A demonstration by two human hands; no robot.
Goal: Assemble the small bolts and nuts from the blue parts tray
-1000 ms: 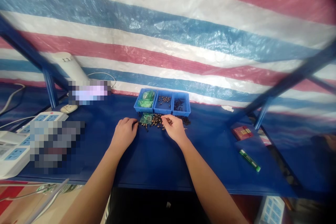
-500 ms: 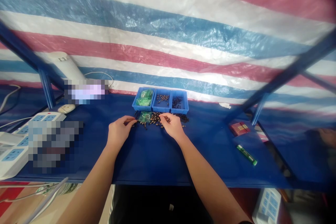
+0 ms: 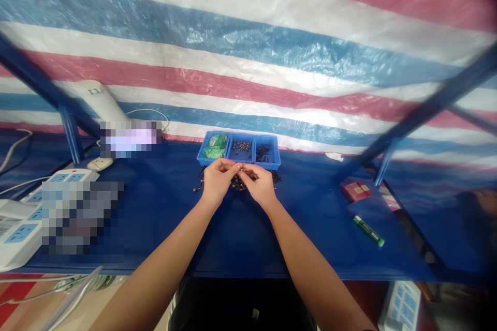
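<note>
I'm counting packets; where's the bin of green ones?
In the head view, the blue bin of green packets is leftmost of three, beyond the left hand.

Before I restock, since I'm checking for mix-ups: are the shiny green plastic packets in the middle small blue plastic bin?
No, the green packets lie in the leftmost bin; the middle bin holds small brass-coloured pieces.
</note>
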